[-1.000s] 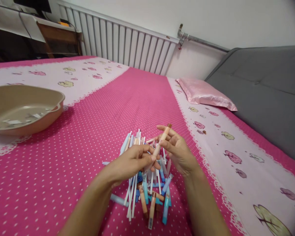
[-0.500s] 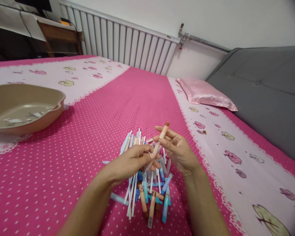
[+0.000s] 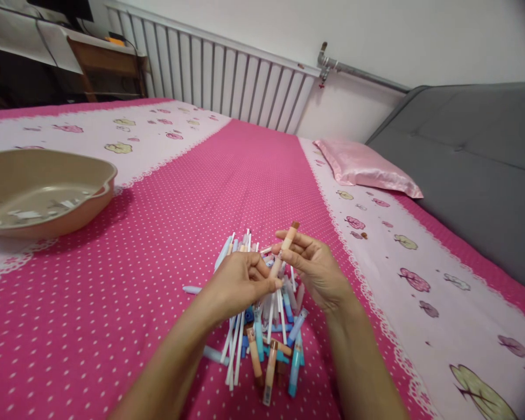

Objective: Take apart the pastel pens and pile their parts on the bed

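A peach-coloured pen [image 3: 285, 246] with a brown tip stands tilted between both my hands, above a pile of pens and caps [image 3: 262, 326] on the pink dotted bedspread [image 3: 166, 233]. My right hand [image 3: 317, 271] pinches the pen's upper part with its fingertips. Fingers of my left hand [image 3: 240, 283] are curled and closed on the pen's lower end. The pile holds several white, blue and peach pens and loose caps, partly hidden under my hands.
A tan plastic basin [image 3: 44, 192] with a few small bits inside sits at the left on the bed. A pink pillow [image 3: 363, 166] lies at the far right beside a grey headboard [image 3: 472, 163]. A white radiator [image 3: 219, 76] lines the far wall.
My left hand has slid up along the pen and curled tighter toward my right hand. The pen has sunk slightly lower between them.
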